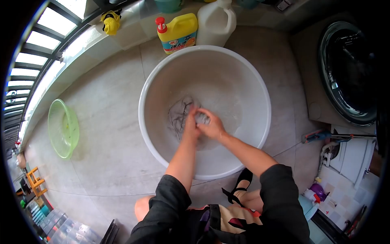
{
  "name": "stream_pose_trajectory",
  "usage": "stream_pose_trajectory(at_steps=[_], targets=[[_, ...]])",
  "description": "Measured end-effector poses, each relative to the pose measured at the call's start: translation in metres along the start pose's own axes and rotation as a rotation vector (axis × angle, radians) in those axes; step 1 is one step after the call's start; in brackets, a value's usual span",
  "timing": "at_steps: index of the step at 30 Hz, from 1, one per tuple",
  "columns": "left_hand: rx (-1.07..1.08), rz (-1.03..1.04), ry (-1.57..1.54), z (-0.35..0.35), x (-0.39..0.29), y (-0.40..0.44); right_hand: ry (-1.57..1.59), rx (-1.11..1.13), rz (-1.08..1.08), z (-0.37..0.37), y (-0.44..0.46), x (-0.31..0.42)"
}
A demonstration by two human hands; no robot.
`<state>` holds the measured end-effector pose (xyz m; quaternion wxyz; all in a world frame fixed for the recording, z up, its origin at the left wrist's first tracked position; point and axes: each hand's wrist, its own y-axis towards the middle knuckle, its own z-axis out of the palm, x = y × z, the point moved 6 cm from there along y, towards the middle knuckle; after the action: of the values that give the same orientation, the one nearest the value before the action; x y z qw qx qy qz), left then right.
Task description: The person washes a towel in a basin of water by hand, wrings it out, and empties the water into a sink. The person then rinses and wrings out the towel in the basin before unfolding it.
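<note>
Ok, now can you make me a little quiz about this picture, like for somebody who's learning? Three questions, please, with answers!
1. True or false: the left hand and right hand are close together inside the rim of the white tub, by a greyish item.

2. Pick one: what colour is the jug with the red top?
A. Blue
B. Yellow
C. Black

3. Fill the gap: the green basin is on the ____ side of the picture.

Key:
1. True
2. B
3. left
</note>
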<state>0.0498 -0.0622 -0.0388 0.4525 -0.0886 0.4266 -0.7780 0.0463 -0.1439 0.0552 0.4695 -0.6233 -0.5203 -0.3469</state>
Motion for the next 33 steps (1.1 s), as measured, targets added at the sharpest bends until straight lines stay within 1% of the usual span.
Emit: stream_pose_trajectory(at_steps=[1, 3, 4, 5, 6, 8, 9, 10, 11, 13, 14, 15, 16, 17, 18, 19, 20, 21, 22, 23, 24, 25, 26, 27, 28, 29, 30, 31, 32, 33], targets=[[-0.042, -0.284, -0.055, -0.010, 0.001, 0.001, -0.002, 0.002, 0.004, 0.003, -0.003, 0.017], [-0.085, -0.571, -0.107, -0.021, 0.026, -0.002, -0.159, 0.098, 0.172, 0.011, -0.009, 0.025], [-0.084, -0.334, -0.076, -0.033, 0.044, 0.009, -0.318, -0.111, 0.113, 0.007, 0.011, -0.012], [-0.079, -0.087, -0.043, -0.037, 0.047, 0.014, -0.374, -0.212, 0.133, -0.006, 0.033, -0.035], [-0.078, -0.028, 0.122, -0.035, 0.046, 0.010, -0.426, -0.309, 0.151, -0.026, 0.053, -0.049], [-0.062, -0.023, 0.096, 0.013, 0.023, -0.027, -0.650, -0.288, 0.210, -0.054, 0.075, -0.065], [-0.047, -0.023, 0.057, 0.028, 0.016, -0.041, -0.649, -0.275, 0.217, -0.058, 0.068, -0.077], [-0.072, -0.021, 0.134, 0.020, 0.012, -0.039, -0.647, -0.396, 0.219, -0.065, 0.059, -0.087], [-0.065, -0.016, 0.136, 0.020, 0.009, -0.038, -0.640, -0.535, 0.212, -0.072, 0.055, -0.093], [-0.189, -0.117, 0.178, 0.013, 0.013, -0.036, -0.317, -0.246, 0.206, -0.034, 0.036, -0.110], [-0.189, -0.124, 0.174, -0.003, 0.016, -0.023, -0.248, -0.148, 0.183, -0.018, 0.018, -0.088], [-0.094, -0.141, 0.085, -0.022, 0.022, 0.002, -0.176, -0.051, 0.155, -0.006, 0.002, -0.050], [-0.001, -0.156, -0.006, -0.030, 0.025, 0.016, -0.170, 0.038, 0.089, 0.003, -0.018, -0.011], [-0.003, -0.158, -0.008, -0.019, 0.021, 0.008, -0.162, 0.126, 0.023, 0.010, -0.031, 0.013], [-0.164, -0.195, 0.182, -0.010, 0.014, -0.011, -0.161, 0.122, 0.027, 0.013, -0.030, 0.012], [-0.326, -0.227, 0.371, -0.011, 0.010, -0.023, -0.275, 0.060, 0.116, 0.011, -0.024, 0.001], [-0.165, -0.065, 0.190, -0.018, 0.023, -0.011, -0.388, -0.002, 0.207, 0.008, -0.019, -0.011], [0.022, 0.062, -0.019, -0.026, 0.036, -0.001, -0.422, -0.077, 0.224, -0.005, -0.003, -0.026], [0.075, 0.096, 0.102, 0.004, 0.030, -0.016, -0.452, -0.147, 0.239, -0.023, 0.016, -0.047], [0.119, 0.116, 0.225, 0.019, 0.030, -0.030, -0.576, -0.185, 0.121, -0.039, 0.029, -0.069], [0.095, 0.038, 0.313, 0.015, 0.036, -0.035, -0.694, -0.224, -0.002, -0.052, 0.040, -0.082], [0.089, 0.047, 0.318, 0.016, 0.031, -0.039, -0.662, -0.367, 0.141, -0.075, 0.047, -0.088], [-0.007, 0.007, 0.291, 0.016, 0.029, -0.044, -0.633, -0.506, 0.285, -0.092, 0.046, -0.091], [-0.092, -0.039, 0.262, 0.017, 0.031, -0.048, -0.637, -0.509, 0.280, -0.089, 0.043, -0.097], [-0.078, -0.042, 0.262, 0.023, 0.032, -0.047, -0.559, -0.492, 0.261, -0.083, 0.036, -0.113], [-0.148, -0.105, 0.308, 0.021, 0.032, -0.048, -0.478, -0.469, 0.238, -0.074, 0.031, -0.119], [-0.228, -0.164, 0.352, 0.015, 0.029, -0.049, -0.433, -0.311, 0.292, -0.055, 0.025, -0.118], [-0.227, -0.160, 0.349, 0.012, 0.026, -0.045, -0.367, -0.185, 0.218, -0.036, 0.017, -0.103], [-0.175, -0.063, 0.237, 0.010, 0.023, -0.034, -0.302, -0.060, 0.143, -0.020, 0.007, -0.081], [-0.127, 0.029, 0.126, 0.004, 0.022, -0.024, -0.240, 0.030, 0.190, -0.010, -0.010, -0.049]])
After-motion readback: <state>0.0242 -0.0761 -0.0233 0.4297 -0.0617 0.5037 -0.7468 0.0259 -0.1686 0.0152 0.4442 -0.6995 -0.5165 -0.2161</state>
